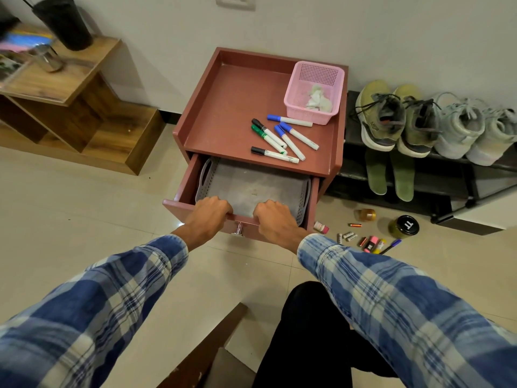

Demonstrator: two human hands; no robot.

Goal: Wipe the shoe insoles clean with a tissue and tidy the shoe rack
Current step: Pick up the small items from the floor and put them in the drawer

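Note:
A reddish-brown cabinet (229, 107) stands against the wall with its drawer (183, 189) pulled open. Inside the drawer lies a grey perforated tray (251, 186). My left hand (207, 217) and my right hand (275, 219) both curl their fingers over the near edge, at the drawer front and the tray's rim. To the right, a black shoe rack (436, 175) carries two olive-green shoes (391, 121) and two pale grey shoes (472, 130). Two green insoles (390, 175) lie on the rack's lower shelf. A pink basket (314, 91) on the cabinet top holds crumpled white tissue (317, 99).
Several markers (282, 138) lie scattered on the cabinet top. On the floor right of the drawer sit batteries (348, 236), highlighters (372, 245), a pen, a small amber jar (365, 214) and a black-lidded jar (404, 226). A wooden shelf unit (70, 107) stands left.

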